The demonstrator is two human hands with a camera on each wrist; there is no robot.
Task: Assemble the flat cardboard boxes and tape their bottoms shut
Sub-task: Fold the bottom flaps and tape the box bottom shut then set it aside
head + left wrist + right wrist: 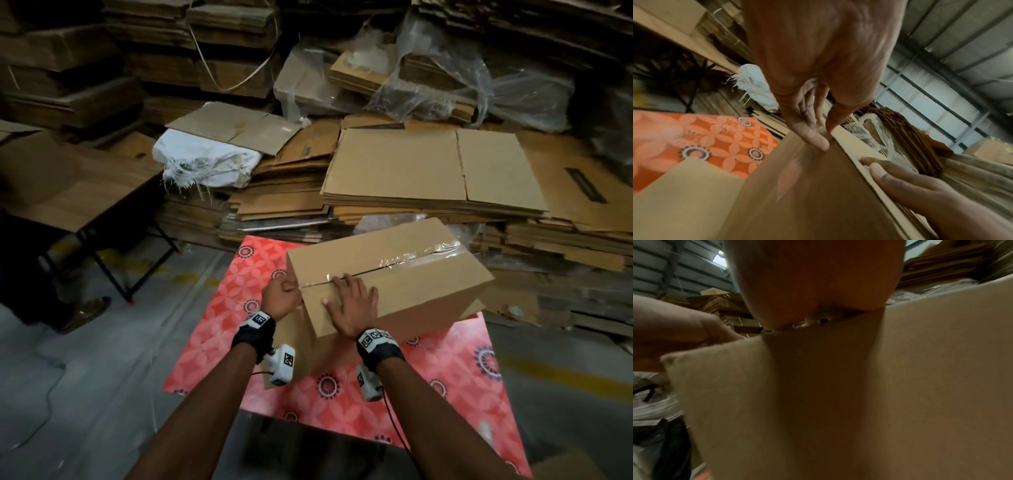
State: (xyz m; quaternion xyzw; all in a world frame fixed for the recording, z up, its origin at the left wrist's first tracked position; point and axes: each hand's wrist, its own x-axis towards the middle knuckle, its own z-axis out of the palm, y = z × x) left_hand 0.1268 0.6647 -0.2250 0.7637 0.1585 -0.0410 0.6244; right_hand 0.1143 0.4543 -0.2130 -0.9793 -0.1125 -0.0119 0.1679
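An assembled cardboard box (428, 284) lies on the red patterned table (445, 394), closed flaps facing up. Clear tape (411, 260) runs along the flap seam. My left hand (281, 294) is at the seam's near-left end, fingers curled at the box edge. In the left wrist view its thumb and a finger (824, 134) pinch the tape end against the box (807, 194) corner. My right hand (349, 305) lies flat on the box top beside the seam, fingers spread. The right wrist view shows only my palm (813, 280) on the cardboard (859, 402).
Stacks of flat cardboard boxes (428, 171) stand right behind the table, with more piled to the back wall. A white sack (205, 161) and loose plastic wrap (462, 78) lie on them. A wooden folding table (68, 192) and a person's sandalled foot (89, 311) are at left.
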